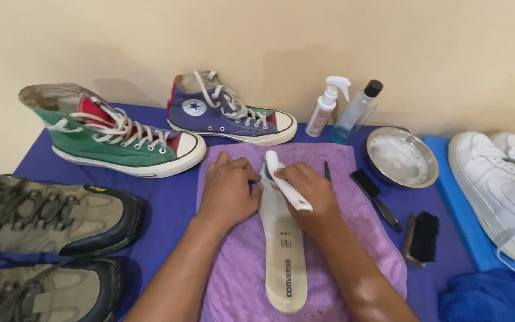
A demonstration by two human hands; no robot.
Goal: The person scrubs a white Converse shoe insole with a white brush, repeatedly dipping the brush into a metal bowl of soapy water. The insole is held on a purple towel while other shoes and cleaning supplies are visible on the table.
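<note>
Right grip (308,191) — white brush (286,183), beige insole (284,256)

Table under a blue cover (168,203), pushed against a beige wall. Far edge: green high-top sneaker (120,140) left, purple-blue high-top sneaker (227,113) centre, white spray bottle (324,107) and clear bottle with black cap (356,110) right of it. Left edge: two tan hiking shoes (43,214) (37,292). Centre to near edge: purple towel (239,274). Right of the towel: metal bowl (430,156), slim black brush (377,197), black bristle brush (423,238). Right edge: lighter blue mat (460,209), blue cloth (484,298) at the near right corner.
</note>
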